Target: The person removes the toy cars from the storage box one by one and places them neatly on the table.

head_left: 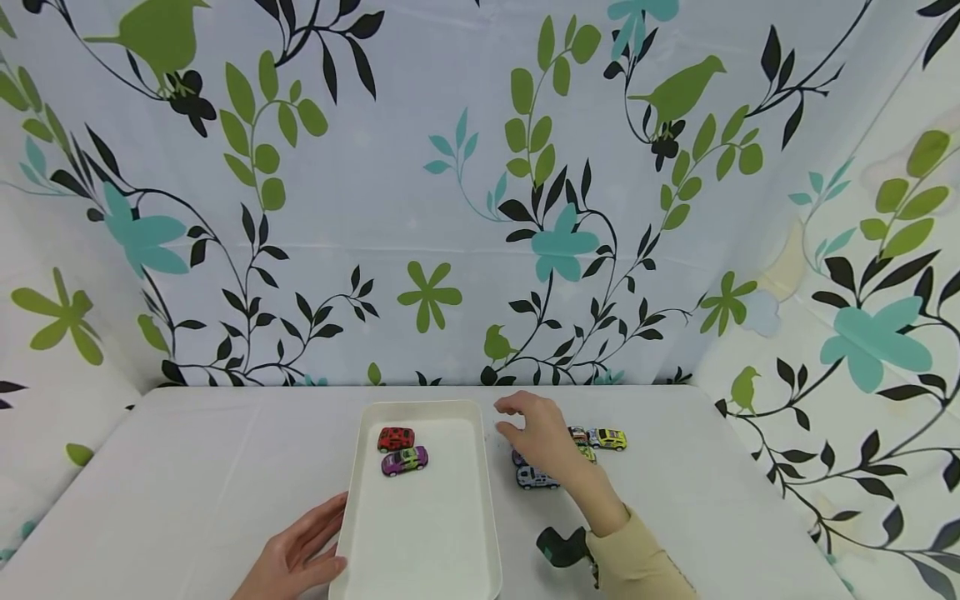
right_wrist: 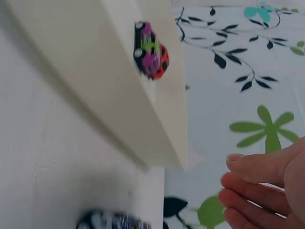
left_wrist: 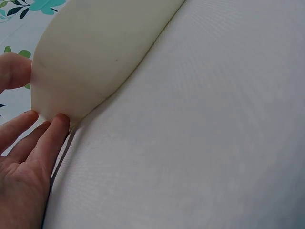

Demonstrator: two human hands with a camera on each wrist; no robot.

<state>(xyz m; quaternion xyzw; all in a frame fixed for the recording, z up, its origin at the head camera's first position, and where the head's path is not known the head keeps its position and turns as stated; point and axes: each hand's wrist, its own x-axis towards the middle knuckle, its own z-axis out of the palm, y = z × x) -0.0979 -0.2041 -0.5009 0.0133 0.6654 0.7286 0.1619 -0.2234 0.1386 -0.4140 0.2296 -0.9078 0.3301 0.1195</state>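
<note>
A white rectangular tray (head_left: 420, 533) lies on the table, holding a red toy car (head_left: 396, 438) and, beside it, a purple and green toy car (head_left: 405, 461). My left hand (head_left: 300, 546) rests its fairly straight fingers against the tray's outer left wall, as the left wrist view also shows with the fingers (left_wrist: 50, 143). Past the tray's right wall, my right hand (head_left: 542, 429) hovers with loosely bent fingers and nothing between them. Partly hidden beneath it are several toy cars, among them a grey-blue car (head_left: 536, 477) and a yellow car (head_left: 607, 439).
A white cloth covers the table (head_left: 202, 483). Patterned fabric (head_left: 420, 208) hangs upright behind it and at both sides. A dark wrist camera (head_left: 561, 547) is worn at the right sleeve (head_left: 637, 554).
</note>
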